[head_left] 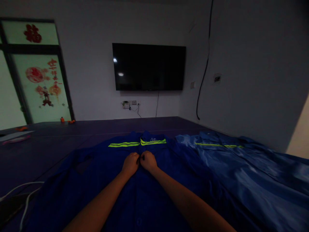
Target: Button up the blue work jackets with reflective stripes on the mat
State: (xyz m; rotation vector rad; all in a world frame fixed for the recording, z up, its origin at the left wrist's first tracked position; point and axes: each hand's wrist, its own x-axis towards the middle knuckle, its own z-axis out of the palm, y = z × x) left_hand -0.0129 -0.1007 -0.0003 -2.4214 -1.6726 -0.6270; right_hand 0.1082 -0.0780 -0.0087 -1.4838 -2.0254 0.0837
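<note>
A dark blue work jacket with yellow-green reflective strips across the chest lies spread out in front of me, collar at the far end. My left hand is closed on the jacket's front edge, just below the strips. Close beside it, almost touching, my right hand pinches the other side of the front opening. What lies between the fingertips is too dark to make out. Lower on the front, a button shows faintly.
To the right lies a lighter blue work jacket with a thin yellow strip. A white cable runs at the lower left. Small orange objects stand by the glass door. A television hangs on the far wall.
</note>
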